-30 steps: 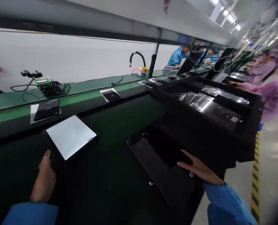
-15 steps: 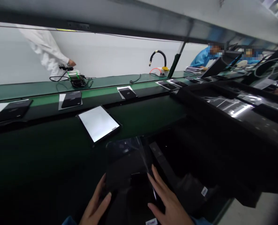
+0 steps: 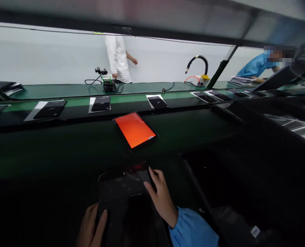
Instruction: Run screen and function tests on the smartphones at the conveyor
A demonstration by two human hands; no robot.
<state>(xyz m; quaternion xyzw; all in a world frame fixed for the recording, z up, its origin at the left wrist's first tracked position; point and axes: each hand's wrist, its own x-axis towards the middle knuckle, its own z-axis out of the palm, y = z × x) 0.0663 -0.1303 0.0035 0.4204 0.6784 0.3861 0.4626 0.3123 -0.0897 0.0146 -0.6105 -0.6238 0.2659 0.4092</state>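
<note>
A dark tablet (image 3: 124,199) wrapped in clear film lies on the dark green bench in front of me. My left hand (image 3: 92,226) grips its lower left edge, thumb on top. My right hand (image 3: 160,197) rests on the tablet's right side, fingers curled at the film near the top right corner. Just beyond lies a second tablet (image 3: 135,129) with its screen lit bright orange.
Several dark devices on white sheets, one of them (image 3: 100,103), ride the green conveyor behind. Black foam trays (image 3: 276,127) are stacked at the right. A person in white (image 3: 118,58) walks beyond the line near a cabled fixture (image 3: 108,84). A worker in blue (image 3: 260,65) sits far right.
The lit tablet's screen went from white to orange. My view swung left. My right hand moved up to the film-wrapped tablet's top right corner, and the person in white walked to the right.
</note>
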